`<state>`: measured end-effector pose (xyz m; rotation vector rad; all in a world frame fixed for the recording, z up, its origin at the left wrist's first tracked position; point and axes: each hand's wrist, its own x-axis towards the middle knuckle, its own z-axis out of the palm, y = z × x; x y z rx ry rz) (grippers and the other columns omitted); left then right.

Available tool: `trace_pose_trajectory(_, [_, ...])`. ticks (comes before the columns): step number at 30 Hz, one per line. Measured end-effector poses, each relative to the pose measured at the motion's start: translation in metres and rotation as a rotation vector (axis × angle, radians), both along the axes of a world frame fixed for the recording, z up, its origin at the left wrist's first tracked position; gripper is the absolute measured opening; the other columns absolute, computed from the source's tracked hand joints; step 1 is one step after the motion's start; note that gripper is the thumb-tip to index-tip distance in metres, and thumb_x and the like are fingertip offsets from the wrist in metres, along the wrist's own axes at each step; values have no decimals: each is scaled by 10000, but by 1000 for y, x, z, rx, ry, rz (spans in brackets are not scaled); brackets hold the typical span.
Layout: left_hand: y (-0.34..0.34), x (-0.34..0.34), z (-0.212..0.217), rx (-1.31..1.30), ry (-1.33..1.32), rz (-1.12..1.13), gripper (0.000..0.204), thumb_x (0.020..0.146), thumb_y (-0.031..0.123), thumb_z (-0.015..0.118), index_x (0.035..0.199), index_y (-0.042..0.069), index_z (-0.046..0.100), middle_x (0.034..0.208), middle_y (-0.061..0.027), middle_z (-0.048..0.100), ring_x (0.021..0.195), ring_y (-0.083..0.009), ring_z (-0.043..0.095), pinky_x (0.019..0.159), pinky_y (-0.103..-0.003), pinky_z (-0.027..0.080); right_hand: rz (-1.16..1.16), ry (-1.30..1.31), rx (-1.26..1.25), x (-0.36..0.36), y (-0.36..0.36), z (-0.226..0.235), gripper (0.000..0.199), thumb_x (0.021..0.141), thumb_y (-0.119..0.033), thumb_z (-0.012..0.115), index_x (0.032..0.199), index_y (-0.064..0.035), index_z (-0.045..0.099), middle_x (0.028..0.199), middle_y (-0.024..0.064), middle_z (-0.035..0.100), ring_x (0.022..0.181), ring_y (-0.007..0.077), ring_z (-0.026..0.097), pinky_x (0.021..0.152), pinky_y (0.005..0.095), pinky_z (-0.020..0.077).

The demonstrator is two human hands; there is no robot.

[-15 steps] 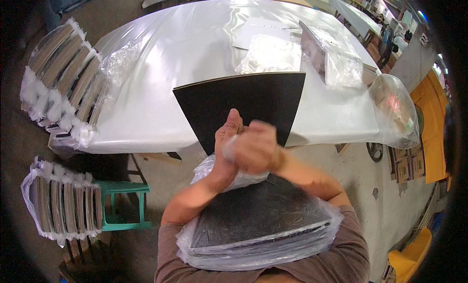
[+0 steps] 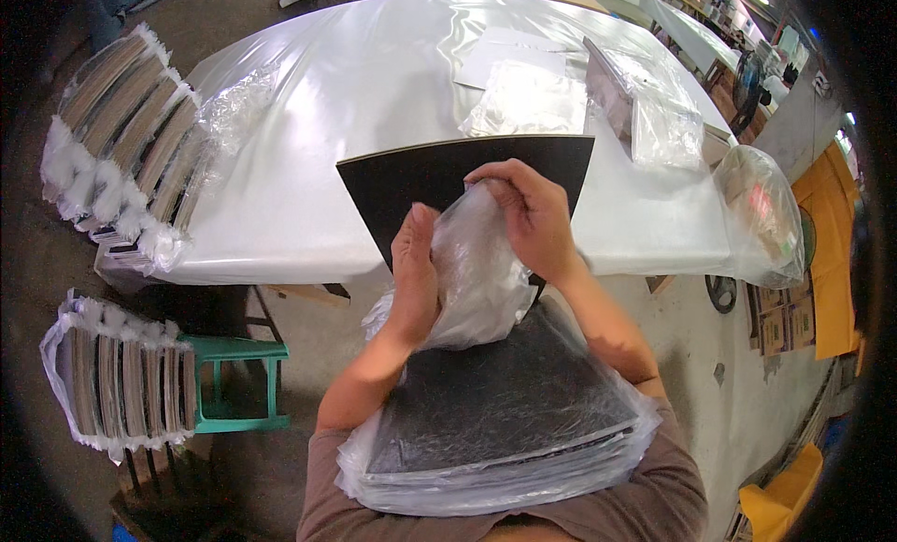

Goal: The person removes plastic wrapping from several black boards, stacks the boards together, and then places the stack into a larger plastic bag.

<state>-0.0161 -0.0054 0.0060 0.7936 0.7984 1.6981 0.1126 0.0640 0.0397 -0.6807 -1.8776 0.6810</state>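
A crumpled clear plastic bag (image 2: 476,262) is bunched up between my hands, above a stack of black boards. My right hand (image 2: 537,220) curls over its upper right part, fingertips closed on the plastic. At the bag's left side my left hand (image 2: 414,280) grips it, thumb up, with its fingers mostly hidden. Behind the hands a black board (image 2: 374,187) stands tilted at the near table edge; the hands and bag cover its lower part. Close to my body lies the plastic-wrapped stack of black boards (image 2: 505,402).
The table has a white cover (image 2: 308,187). Wrapped board bundles (image 2: 131,121) line its left side; another bundle (image 2: 131,388) rests on a green stool (image 2: 238,355). White sheets (image 2: 528,98), a plastic-wrapped panel (image 2: 654,112) and a filled clear bag (image 2: 757,210) are at right.
My hands were together, blurred, over a small bit of plastic. They have since moved apart, my right hand up and rightward, and the bag between them now shows spread and puffed out.
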Motion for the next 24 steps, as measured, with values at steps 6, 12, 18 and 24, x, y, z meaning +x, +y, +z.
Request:
trace_pose_trajectory(6, [3,-14,-11,-226,171,-535,280,844,215,656,1048,33,594,891,3,609,822,-80,561,737,-241,448,-257,-350,509,6,0,1,543,848,-16,505,1361,-118,356,1152,18,616,1116,153,547,1006,505,165])
trace_pose_trajectory(12, [3,-5,1,-174,90,-227,291,773,138,727,1008,30,595,906,-30,628,799,-98,579,719,-263,477,-50,-20,-11,25,1,-3,600,818,-62,613,1355,-102,348,1193,56,564,1059,126,546,957,375,302])
trace_pose_trajectory(18, [9,2,0,-103,277,-96,306,735,138,757,967,53,577,912,-23,607,838,-102,571,714,-269,475,178,47,-161,9,-5,3,412,764,-70,706,1146,-63,552,964,61,620,841,137,591,852,294,412])
trace_pose_trajectory(24, [-2,3,21,-104,-240,-215,138,829,149,672,854,113,541,841,8,584,764,-63,545,648,-238,458,-177,-266,248,14,-8,2,269,862,-56,555,1131,-63,564,1055,55,650,908,174,633,896,329,405])
